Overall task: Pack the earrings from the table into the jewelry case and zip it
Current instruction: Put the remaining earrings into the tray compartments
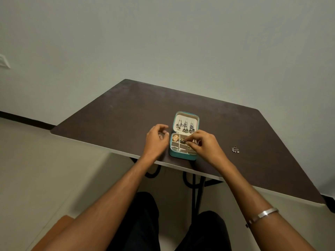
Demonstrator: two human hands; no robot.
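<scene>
Dim, even indoor light; faint sheen on the table [126,109] far edge. Wide-angle bending at corners, slight softness overall.

A dark brown table [126,109] fills the middle of the view, its far corner pointing toward twelve o'clock against a pale grey-green wall [163,33]. At nine o'clock a white switch plate [4,61] sits on the wall, with a black skirting strip [25,120] running below it. A silver bangle [262,215] shows at four o'clock, and an orange-brown seat edge [54,230] at seven o'clock.
</scene>
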